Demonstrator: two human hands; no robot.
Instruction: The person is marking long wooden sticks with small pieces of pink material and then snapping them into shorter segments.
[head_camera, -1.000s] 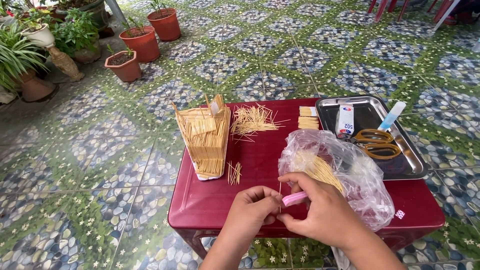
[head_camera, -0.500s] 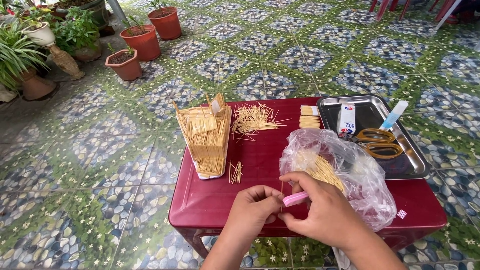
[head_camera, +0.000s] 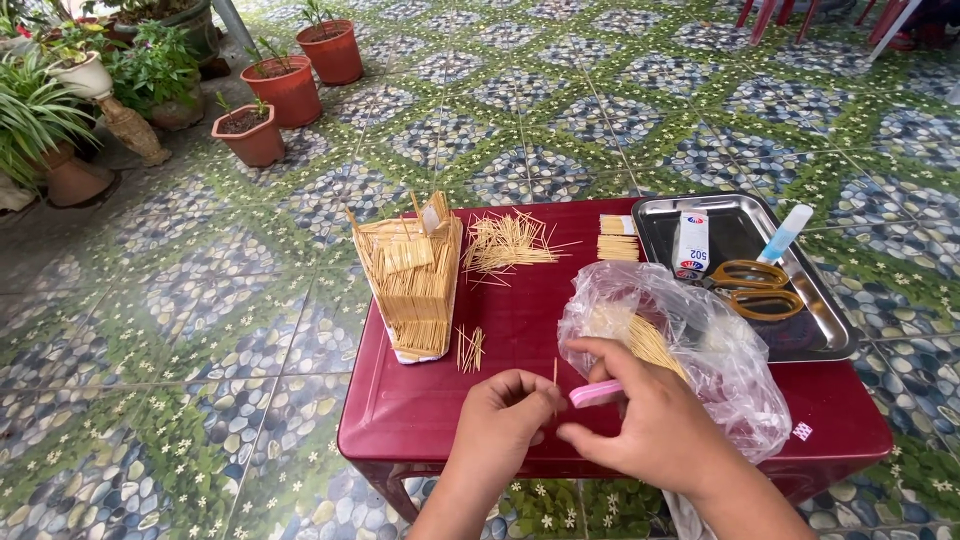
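Left hand (head_camera: 505, 415) is pinching 1 upright toothpick (head_camera: 555, 375); right hand (head_camera: 655, 425) is gripping a pink clipper (head_camera: 596, 393) beside it for trimming. Both are working low over the red tabletop (head_camera: 420, 410), the toothpick bag (head_camera: 690, 350) lying close for reach.

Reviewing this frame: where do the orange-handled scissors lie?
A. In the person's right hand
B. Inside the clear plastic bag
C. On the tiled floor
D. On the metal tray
D: the scissors lie flat on the metal tray at the table's far right, beside a white glue tube.

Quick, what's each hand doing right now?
Left hand: closed, pinching a thin wooden stick.
Right hand: closed on a pink tool.
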